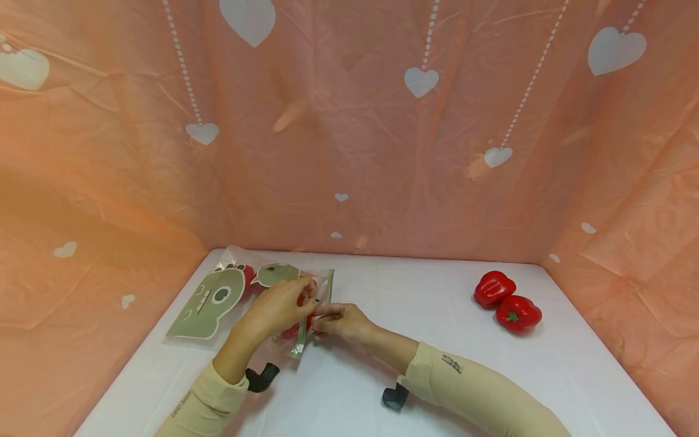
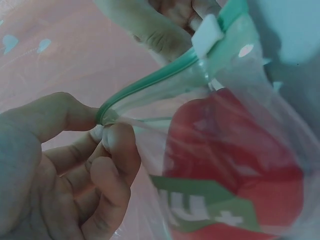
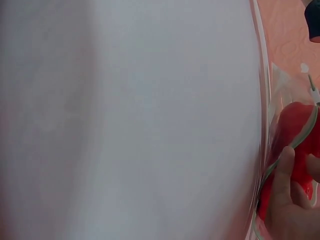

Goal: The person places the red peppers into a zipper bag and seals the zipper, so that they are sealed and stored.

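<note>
A clear zip bag [image 1: 262,291] printed with green cartoon monsters lies at the table's left; a red bell pepper [image 2: 220,150] shows through its plastic. My left hand [image 1: 281,306] pinches one end of the bag's green zip edge [image 2: 150,82] between thumb and finger, plainest in the left wrist view. Across from it, the fingertips of my right hand [image 1: 346,321] touch the mouth of the bag. Red shows behind those fingers in the right wrist view; whether they grip the plastic or a pepper cannot be made out. A white slider [image 2: 207,36] sits on the zip.
Two more red bell peppers [image 1: 494,289] lie together at the table's right side. The white table [image 1: 431,297] is enclosed by an orange curtain [image 1: 355,121] printed with hearts. Dark devices [image 1: 395,397] are worn below both wrists.
</note>
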`<state>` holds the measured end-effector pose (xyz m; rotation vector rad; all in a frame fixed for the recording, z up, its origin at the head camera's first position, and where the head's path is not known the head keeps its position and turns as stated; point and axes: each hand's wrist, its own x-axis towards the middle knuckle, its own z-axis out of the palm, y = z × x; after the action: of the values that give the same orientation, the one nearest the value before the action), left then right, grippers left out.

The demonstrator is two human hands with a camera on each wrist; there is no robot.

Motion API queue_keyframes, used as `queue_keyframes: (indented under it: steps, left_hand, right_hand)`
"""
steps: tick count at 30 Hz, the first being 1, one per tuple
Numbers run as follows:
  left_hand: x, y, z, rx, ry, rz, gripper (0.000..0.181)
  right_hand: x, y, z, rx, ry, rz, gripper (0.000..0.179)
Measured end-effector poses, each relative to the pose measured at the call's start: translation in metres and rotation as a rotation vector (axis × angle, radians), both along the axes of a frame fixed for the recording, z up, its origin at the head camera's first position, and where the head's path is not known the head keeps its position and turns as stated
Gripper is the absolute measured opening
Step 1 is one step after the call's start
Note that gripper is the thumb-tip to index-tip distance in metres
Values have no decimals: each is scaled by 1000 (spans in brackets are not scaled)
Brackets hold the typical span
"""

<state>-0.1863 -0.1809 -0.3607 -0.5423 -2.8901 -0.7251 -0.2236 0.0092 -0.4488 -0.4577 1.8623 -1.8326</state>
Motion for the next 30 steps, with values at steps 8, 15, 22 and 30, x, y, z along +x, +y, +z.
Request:
queue_keyframes:
  steps: [8, 15, 22, 30]
  left_hand:
    - [0, -1, -2, -31, -32, 15, 14]
    - [-1, 0, -4, -49, -49, 26, 12]
    - [-4, 2, -8, -89, -23, -1, 13]
    - [-4, 5, -9, -84, -16, -6, 13]
  right_hand:
    - [-1, 9, 0, 10, 10, 19, 35]
    - [-7, 27, 1, 41, 30, 0, 34]
    - [-10, 49, 3, 33, 39, -32, 36]
    - [-15, 79, 12, 117, 124, -85, 39]
